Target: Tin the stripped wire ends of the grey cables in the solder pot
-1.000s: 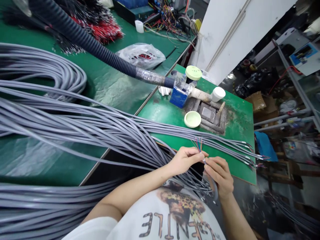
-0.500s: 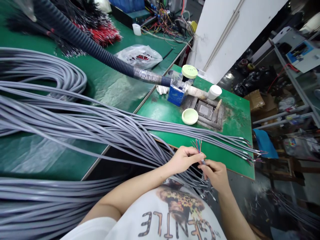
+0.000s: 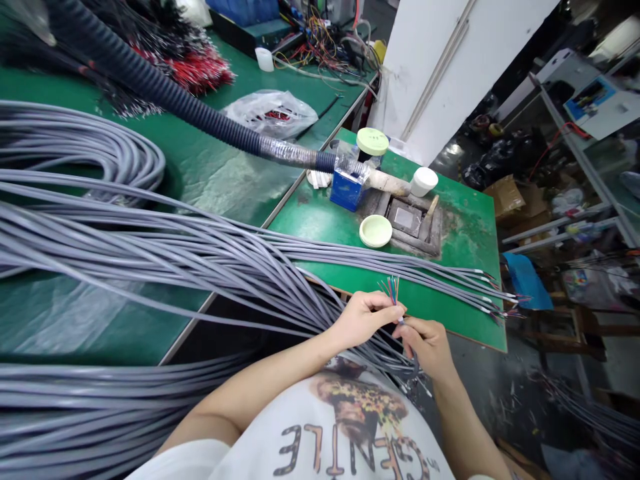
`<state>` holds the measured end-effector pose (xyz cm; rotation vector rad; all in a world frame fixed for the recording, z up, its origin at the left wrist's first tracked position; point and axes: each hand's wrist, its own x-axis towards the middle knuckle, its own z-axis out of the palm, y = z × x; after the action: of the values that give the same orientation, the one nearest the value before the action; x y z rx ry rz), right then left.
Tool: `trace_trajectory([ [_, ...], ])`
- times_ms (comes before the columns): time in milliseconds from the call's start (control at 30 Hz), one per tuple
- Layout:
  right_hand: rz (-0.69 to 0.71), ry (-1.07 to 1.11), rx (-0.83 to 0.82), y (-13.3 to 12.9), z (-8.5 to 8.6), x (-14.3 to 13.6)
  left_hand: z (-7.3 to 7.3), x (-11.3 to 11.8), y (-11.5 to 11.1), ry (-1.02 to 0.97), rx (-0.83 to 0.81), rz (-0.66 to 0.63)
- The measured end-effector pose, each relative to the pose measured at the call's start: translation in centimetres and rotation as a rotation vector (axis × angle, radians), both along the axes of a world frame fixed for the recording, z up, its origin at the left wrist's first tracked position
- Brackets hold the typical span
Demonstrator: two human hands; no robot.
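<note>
Thumb and fingers of my left hand [image 3: 367,317] are closed in a pinch around the stripped end of a grey cable. Its thin coloured wires [image 3: 392,289] fan out above the fingertips. Just below, my right hand [image 3: 426,342] grips the same cable by its grey jacket [image 3: 401,321], close to where the wires emerge. Both hands nearly touch each other, in front of my shirt and over the near edge of the green bench [image 3: 320,220]. Several grey cables [image 3: 360,253] lie across that bench behind my hands, their stripped ends [image 3: 500,303] at the right edge.
A square pot set in a stained frame [image 3: 407,219] sits on the bench, beside a pale round lid [image 3: 375,231], a white cup [image 3: 424,181] and a lidded jar [image 3: 373,141]. A ribbed black hose [image 3: 200,110] ends at a blue box [image 3: 346,190]. Coiled grey cable [image 3: 125,157] lies left.
The view has shifted slightly, so the bench sits a little further left. Both hands stay together on the cable, with only a slight shift of the fingers.
</note>
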<state>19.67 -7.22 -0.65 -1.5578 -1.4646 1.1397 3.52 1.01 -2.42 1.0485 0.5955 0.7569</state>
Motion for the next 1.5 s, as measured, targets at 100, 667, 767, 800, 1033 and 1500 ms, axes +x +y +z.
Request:
trace_trajectory([
  [100, 0.010, 0.072, -0.015, 0.1, -0.2, -0.1, 0.0, 0.0, 0.0, 0.007, 0.048, 0.019],
  [667, -0.040, 0.244, -0.062, -0.3, -0.9, 0.0, 0.5, 0.5, -0.1, 0.102, 0.268, 0.108],
  [767, -0.048, 0.271, -0.065, -0.4, -1.0, 0.0, 0.6, 0.7, 0.0, 0.109, 0.287, 0.114],
  [800, -0.050, 0.282, -0.065, -0.4, -1.1, 0.0, 0.7, 0.7, 0.1, 0.112, 0.293, 0.116],
  [1033, -0.051, 0.338, -0.077, -0.2, -1.5, 0.2, 0.7, 0.9, 0.2, 0.138, 0.338, 0.125],
  [1500, -0.089, 0.430, -0.126, -0.5, -3.0, 0.5, 0.9, 0.8, 0.2, 0.180, 0.563, 0.141],
])
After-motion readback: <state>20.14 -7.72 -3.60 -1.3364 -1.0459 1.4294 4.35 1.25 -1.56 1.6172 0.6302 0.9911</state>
